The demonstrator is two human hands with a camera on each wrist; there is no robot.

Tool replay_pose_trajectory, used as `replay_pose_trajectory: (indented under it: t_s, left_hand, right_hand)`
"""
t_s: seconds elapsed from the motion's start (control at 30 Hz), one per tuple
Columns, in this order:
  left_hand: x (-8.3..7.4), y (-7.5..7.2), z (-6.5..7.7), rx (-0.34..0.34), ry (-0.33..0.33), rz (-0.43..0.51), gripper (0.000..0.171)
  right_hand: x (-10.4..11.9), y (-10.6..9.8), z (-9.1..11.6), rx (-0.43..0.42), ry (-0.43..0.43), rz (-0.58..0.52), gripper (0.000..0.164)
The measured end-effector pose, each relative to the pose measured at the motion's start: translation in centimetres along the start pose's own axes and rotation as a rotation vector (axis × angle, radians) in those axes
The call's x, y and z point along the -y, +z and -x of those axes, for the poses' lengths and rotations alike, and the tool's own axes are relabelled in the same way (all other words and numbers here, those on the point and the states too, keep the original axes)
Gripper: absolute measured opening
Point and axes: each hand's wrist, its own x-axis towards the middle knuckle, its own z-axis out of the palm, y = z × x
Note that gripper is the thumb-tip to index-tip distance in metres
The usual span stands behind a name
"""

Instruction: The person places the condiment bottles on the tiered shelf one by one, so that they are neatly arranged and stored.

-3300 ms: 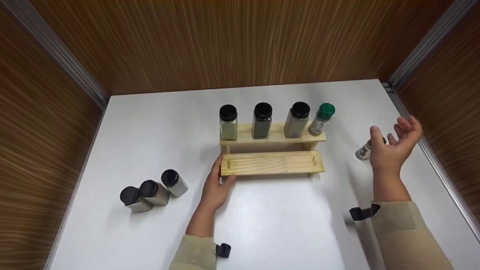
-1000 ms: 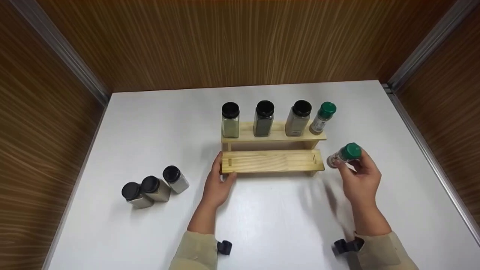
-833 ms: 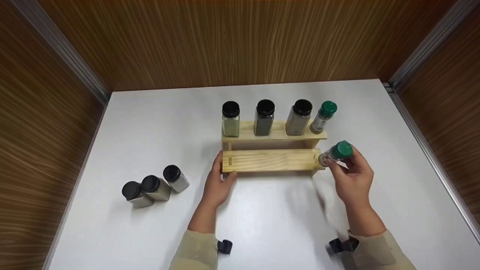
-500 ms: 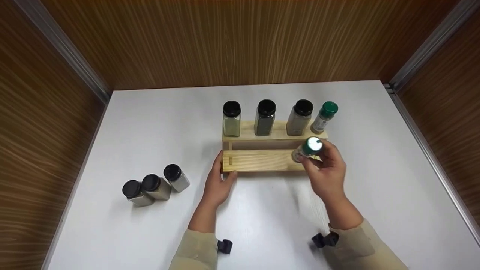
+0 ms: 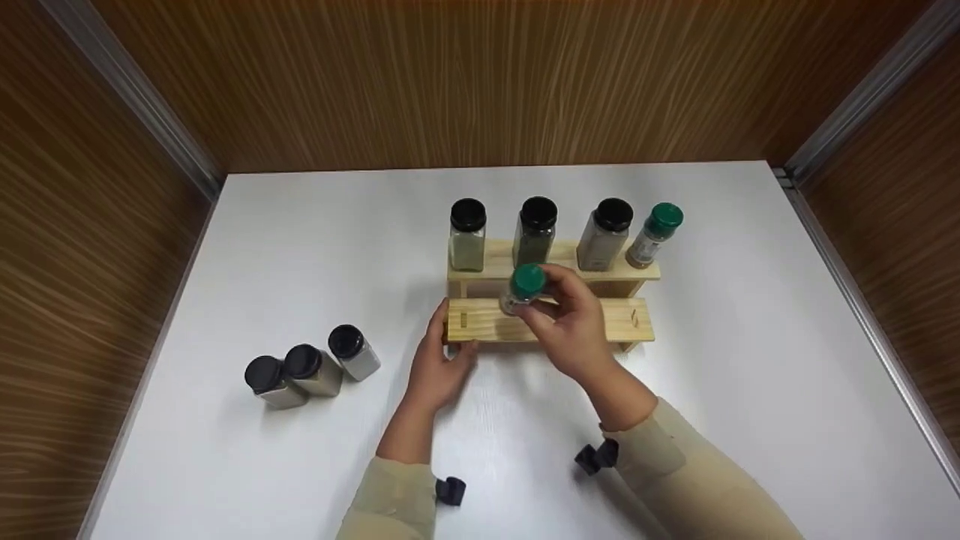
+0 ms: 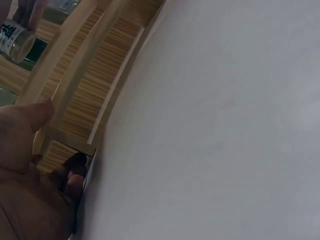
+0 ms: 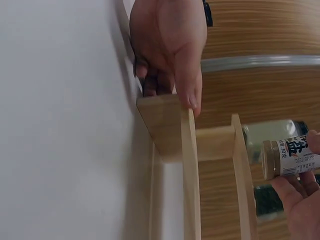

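Note:
My right hand (image 5: 574, 334) pinches a small spice jar with a green cap (image 5: 529, 279) between thumb and fingers. The jar overlaps the left half of the lower shelf (image 5: 592, 321) in the head view; its label with dark characters (image 7: 295, 154) shows in the right wrist view, the base hanging in the air beside the shelf. At the left end of the two-tier wooden rack, my left hand (image 5: 435, 375) grips the shelf, thumb on the front edge and fingers round the end. On the upper shelf (image 5: 498, 259) stand three black-capped jars (image 5: 468, 244) and another green-capped jar (image 5: 651, 238).
Three more black-capped jars (image 5: 319, 375) stand close together on the white table (image 5: 285, 247), left of the rack. Brown wood-grain panels (image 5: 480, 82) wall in the table at the back and both sides.
Earlier, the green-capped jar stood on the table at the right, beside my open right hand. That hand took hold of it and carried it left over the lower shelf. My left hand stayed put.

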Motion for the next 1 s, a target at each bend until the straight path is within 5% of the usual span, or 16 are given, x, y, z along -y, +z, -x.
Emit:
replay_pose_trajectory:
  t_s: [0.43, 1.0]
  left_hand:
    - [0.0, 0.0, 0.0, -0.006, -0.07, -0.037, 0.078]
    - [-0.2, 0.1, -0.3, -0.013, -0.073, -0.036, 0.079]
  right_hand:
    - [-2.5, 3.9, 0.0, 0.089, 0.149, 0.129, 0.04]
    - [-3.2, 5.1, -0.3, 0.179, 0.191, 0.171, 0.041]
